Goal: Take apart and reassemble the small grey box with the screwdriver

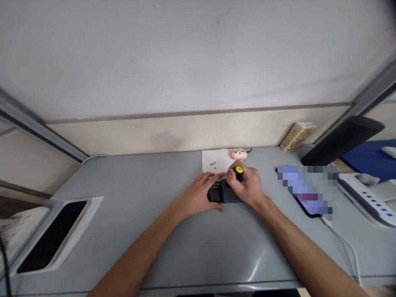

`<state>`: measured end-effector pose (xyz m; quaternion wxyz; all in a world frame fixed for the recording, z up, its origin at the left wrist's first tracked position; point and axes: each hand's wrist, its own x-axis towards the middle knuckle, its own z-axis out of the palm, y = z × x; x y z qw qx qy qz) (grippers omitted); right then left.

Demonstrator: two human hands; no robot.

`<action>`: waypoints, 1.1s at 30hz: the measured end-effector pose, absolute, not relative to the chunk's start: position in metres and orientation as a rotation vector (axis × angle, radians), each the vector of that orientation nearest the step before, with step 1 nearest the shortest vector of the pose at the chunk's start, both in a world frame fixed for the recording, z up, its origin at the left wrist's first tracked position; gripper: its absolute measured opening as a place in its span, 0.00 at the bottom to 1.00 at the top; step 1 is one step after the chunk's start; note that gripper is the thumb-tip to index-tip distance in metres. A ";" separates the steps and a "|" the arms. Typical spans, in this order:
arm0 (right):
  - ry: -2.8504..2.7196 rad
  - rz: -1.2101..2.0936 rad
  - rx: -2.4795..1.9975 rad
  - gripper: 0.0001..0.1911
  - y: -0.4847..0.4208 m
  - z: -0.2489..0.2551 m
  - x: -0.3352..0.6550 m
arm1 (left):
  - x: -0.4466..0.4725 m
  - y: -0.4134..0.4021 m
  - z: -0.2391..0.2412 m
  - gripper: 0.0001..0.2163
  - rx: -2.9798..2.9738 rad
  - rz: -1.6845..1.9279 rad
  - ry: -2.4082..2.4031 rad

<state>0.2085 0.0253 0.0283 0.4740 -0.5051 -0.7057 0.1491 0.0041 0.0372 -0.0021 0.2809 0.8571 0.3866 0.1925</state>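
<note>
On the grey desk lies a flat black electronic device (228,195), its left part uncovered so that a green circuit board shows. My left hand (202,193) grips its left end, fingers along the far edge and thumb at the near edge. A stubby screwdriver (239,170) with a black and yellow handle stands upright in my right hand (246,185), over the device's right part. Its tip is hidden by the hand. Just behind the device, several tiny dark screws (213,164) lie on a white sheet of paper (219,156).
An orange animal-faced case (239,154) sits at the paper's far right. To the right are a blurred phone (301,192), a white cable (343,239), a power strip (368,202), a carton (297,136) and a dark upright object (340,140). A black-screened phone (52,237) lies at left.
</note>
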 end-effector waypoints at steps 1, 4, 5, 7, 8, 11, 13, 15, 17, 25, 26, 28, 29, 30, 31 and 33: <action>-1.700 0.343 -1.255 0.12 0.028 0.029 0.214 | 0.003 0.038 -0.002 0.50 2.304 0.506 1.027; -1.617 0.309 -1.302 0.14 0.035 0.034 0.231 | 0.000 0.038 0.001 0.46 2.326 0.489 1.008; -1.594 0.316 -1.311 0.14 0.037 0.036 0.236 | -0.001 0.038 0.003 0.44 2.330 0.484 1.004; -1.568 0.334 -1.316 0.14 0.040 0.039 0.245 | -0.001 0.037 0.006 0.41 2.335 0.473 1.000; -1.563 0.336 -1.321 0.15 0.041 0.041 0.249 | -0.001 0.037 0.007 0.41 2.336 0.469 1.000; -1.565 0.303 -1.348 0.16 0.043 0.045 0.258 | -0.001 0.036 0.011 0.39 2.347 0.467 0.996; -1.529 0.278 -1.341 0.17 0.043 0.046 0.259 | -0.001 0.036 0.012 0.38 2.351 0.467 0.987; -1.476 0.283 -1.313 0.16 0.042 0.045 0.256 | -0.001 0.036 0.013 0.36 2.350 0.460 0.983; -1.478 0.298 -1.295 0.15 0.040 0.042 0.250 | -0.001 0.036 0.014 0.36 2.348 0.453 0.979; -1.636 0.275 -1.329 0.13 0.038 0.031 0.236 | -0.001 0.037 0.008 0.32 2.401 0.467 0.971; -1.634 0.273 -1.323 0.12 0.038 0.031 0.237 | 0.000 0.037 0.009 0.32 2.416 0.469 0.961; -1.628 0.264 -1.311 0.11 0.037 0.033 0.238 | 0.000 0.036 0.009 0.30 2.447 0.476 0.941; -1.622 0.256 -1.309 0.11 0.037 0.034 0.238 | 0.000 0.036 0.009 0.30 2.462 0.481 0.934; -1.615 0.253 -1.310 0.11 0.037 0.034 0.238 | 0.000 0.036 0.009 0.29 2.476 0.489 0.928; -1.608 0.255 -1.313 0.12 0.037 0.034 0.238 | 0.000 0.036 0.008 0.28 2.491 0.494 0.922; -1.603 0.267 -1.310 0.12 0.037 0.034 0.238 | 0.000 0.035 0.006 0.27 2.527 0.499 0.901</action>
